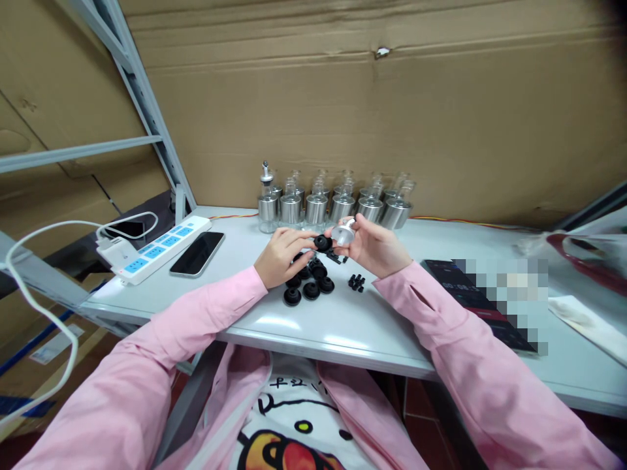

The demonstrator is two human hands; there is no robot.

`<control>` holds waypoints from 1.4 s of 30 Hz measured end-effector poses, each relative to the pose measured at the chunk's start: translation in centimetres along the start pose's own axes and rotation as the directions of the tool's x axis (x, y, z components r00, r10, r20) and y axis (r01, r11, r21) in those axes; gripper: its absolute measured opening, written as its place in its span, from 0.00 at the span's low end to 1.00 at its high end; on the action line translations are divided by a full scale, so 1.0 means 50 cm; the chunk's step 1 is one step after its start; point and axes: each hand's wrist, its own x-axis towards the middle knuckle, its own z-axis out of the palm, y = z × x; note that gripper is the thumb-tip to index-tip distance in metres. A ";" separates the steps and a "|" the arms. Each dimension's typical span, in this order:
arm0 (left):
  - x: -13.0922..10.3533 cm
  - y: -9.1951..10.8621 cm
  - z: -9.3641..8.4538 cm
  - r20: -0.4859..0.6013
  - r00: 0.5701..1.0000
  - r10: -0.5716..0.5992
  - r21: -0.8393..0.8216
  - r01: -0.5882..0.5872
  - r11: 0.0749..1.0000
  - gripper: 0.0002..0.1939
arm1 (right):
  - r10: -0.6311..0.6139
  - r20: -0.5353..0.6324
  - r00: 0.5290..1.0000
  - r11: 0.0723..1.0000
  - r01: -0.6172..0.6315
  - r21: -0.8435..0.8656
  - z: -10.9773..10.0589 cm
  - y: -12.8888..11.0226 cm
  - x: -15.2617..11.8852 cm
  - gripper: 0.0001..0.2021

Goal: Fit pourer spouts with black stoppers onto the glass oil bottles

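My left hand [285,256] pinches a round black rubber stopper [322,243] between thumb and fingers. Close beside it, my right hand [375,247] holds a silver metal spout cap [343,235], its flat round underside turned toward the stopper. The two parts are nearly touching; whether they meet is not clear. Below my left hand lies a pile of black stoppers [311,290] on the white table. Several small black pieces [356,282] are grouped under my right hand. Some more black parts are partly hidden beneath my hands.
Rows of glass and steel bottles [317,209] stand at the back; the front left one carries a spout [266,173]. On the left are a phone [198,254] and a power strip [164,248]. A tablet [477,303] lies on the right. Cardboard [294,98] rises behind the table [294,323].
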 end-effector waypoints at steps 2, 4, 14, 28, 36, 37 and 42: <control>0.001 0.002 -0.001 -0.010 1.000 0.013 0.009 -0.012 1.000 0.05 | 0.002 0.009 1.000 1.000 -0.002 -0.029 0.000 -0.001 0.000 0.11; 0.001 0.004 -0.002 -0.022 1.000 0.019 0.011 -0.019 1.000 0.04 | 0.008 0.010 1.000 0.998 -0.007 -0.056 0.002 -0.001 -0.001 0.12; -0.005 -0.004 0.000 0.023 0.998 0.054 0.017 -0.054 0.998 0.11 | 0.058 -0.006 0.998 0.991 -0.058 -0.124 -0.007 -0.001 -0.001 0.13; -0.006 -0.004 0.005 0.016 0.998 -0.061 -0.024 0.062 0.998 0.10 | -0.020 0.045 0.999 0.990 0.026 -0.136 -0.001 -0.003 -0.005 0.12; -0.005 -0.002 0.007 -0.020 0.997 -0.076 -0.069 0.075 0.995 0.08 | 0.010 0.127 0.992 0.981 0.015 -0.196 -0.006 0.009 -0.002 0.14; -0.005 -0.002 0.006 -0.019 0.997 -0.078 -0.071 0.077 0.995 0.08 | 0.003 0.127 0.992 0.982 0.021 -0.188 -0.006 0.009 -0.002 0.14; -0.004 -0.005 0.004 0.059 0.994 -0.087 -0.010 0.088 0.996 0.09 | -0.012 0.080 0.997 0.981 0.027 -0.192 -0.006 0.004 -0.003 0.14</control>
